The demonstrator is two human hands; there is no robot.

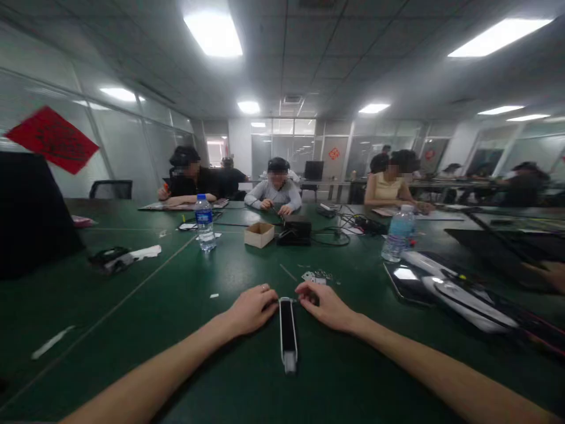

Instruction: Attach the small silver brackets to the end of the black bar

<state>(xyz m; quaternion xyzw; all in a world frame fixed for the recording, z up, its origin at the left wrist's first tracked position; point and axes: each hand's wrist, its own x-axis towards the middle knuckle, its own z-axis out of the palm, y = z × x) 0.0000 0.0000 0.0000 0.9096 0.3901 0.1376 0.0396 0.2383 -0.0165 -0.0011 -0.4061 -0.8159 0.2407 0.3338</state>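
On the green table in front of me lies a long, narrow device (288, 333) with a black middle and a white rim, its length pointing towards me. My left hand (252, 307) is curled, its fingertips against the left side of the device's far end. My right hand (325, 307) is on the other side, fingers bent, with a gap between thumb and forefinger close to the same end. A tiny pale piece shows between that end and my right fingers, too small to name. Just beyond my right hand sit small metal parts (314, 277) and a thin strip (288, 271).
Farther back stand an open cardboard box (259, 234), a black box-shaped device (295, 229) with cables and a water bottle (205, 222). To the right are another bottle (398, 233), a phone (408, 282) and a white device (468, 297). Several people sit across the table.
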